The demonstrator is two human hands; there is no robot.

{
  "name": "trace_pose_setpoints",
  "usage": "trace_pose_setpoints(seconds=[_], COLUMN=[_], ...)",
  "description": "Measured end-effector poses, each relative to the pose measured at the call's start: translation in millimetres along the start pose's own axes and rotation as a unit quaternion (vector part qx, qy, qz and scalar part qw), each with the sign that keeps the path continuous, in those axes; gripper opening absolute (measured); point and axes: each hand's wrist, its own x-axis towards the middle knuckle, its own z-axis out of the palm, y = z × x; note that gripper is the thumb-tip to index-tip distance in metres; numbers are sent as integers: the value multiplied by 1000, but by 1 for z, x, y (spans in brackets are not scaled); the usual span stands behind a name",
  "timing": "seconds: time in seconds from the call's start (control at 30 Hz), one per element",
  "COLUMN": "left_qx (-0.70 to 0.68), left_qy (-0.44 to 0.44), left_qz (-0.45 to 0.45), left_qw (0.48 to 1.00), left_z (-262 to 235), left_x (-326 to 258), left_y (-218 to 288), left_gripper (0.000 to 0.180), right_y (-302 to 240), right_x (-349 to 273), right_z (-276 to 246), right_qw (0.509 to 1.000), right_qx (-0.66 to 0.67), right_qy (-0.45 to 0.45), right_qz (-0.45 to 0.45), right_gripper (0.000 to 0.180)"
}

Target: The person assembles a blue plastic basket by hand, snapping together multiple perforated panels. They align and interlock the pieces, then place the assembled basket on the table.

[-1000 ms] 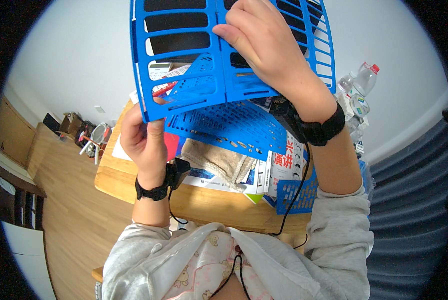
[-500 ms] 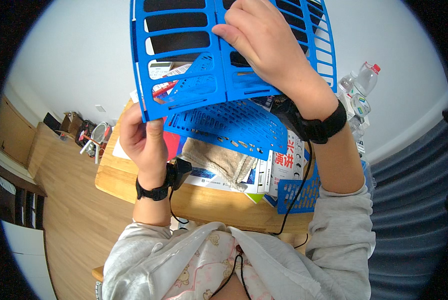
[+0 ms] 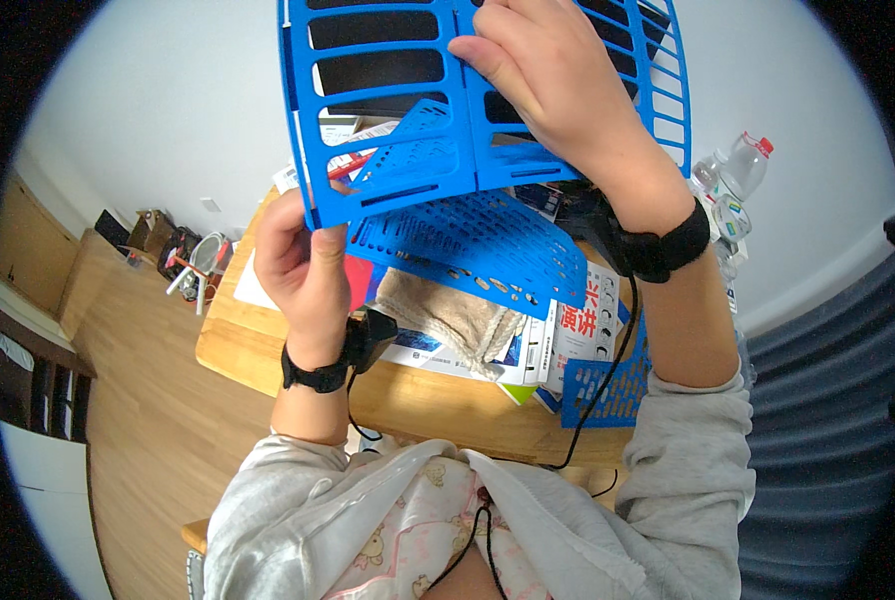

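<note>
A blue plastic frame with wide slots (image 3: pixel 465 140) is held up over the table, its top cut off by the picture's edge. My left hand (image 3: pixel 306 275) is closed on its lower left corner, thumb in front and the fingers partly hidden. Higher up, my right hand (image 3: pixel 563 95) grips the frame near its middle seam, the thumb lying across the bars. Beneath it, a blue panel full of small holes (image 3: pixel 468 250) slants over the table; whether it is joined to the frame I cannot tell.
On the wooden table (image 3: pixel 428 405) lie a beige knitted cloth (image 3: pixel 453 315), books and papers (image 3: pixel 580 325), and another blue perforated panel (image 3: pixel 598 395). Clear plastic bottles (image 3: pixel 746 168) stand at the far right. A black cable (image 3: pixel 608 385) hangs from my right wrist.
The view has shifted slightly. Both hands and the blue frame sit a little farther right and higher in the picture; the grips look the same.
</note>
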Motion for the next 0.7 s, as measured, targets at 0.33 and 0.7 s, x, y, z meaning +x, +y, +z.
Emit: trace_pose_setpoints(seconds=[0.33, 0.7], left_qx=[9, -1], left_qy=[21, 15], left_qz=[0, -10], left_qw=[1000, 1000], left_z=[4, 5], left_x=[0, 0], left_y=[5, 7], left_gripper=[16, 16], right_y=[-6, -8], right_x=[2, 4], right_z=[1, 1], right_qw=[998, 996], right_qx=[-62, -84], right_qy=[11, -1], right_qz=[7, -4], right_gripper=[22, 21])
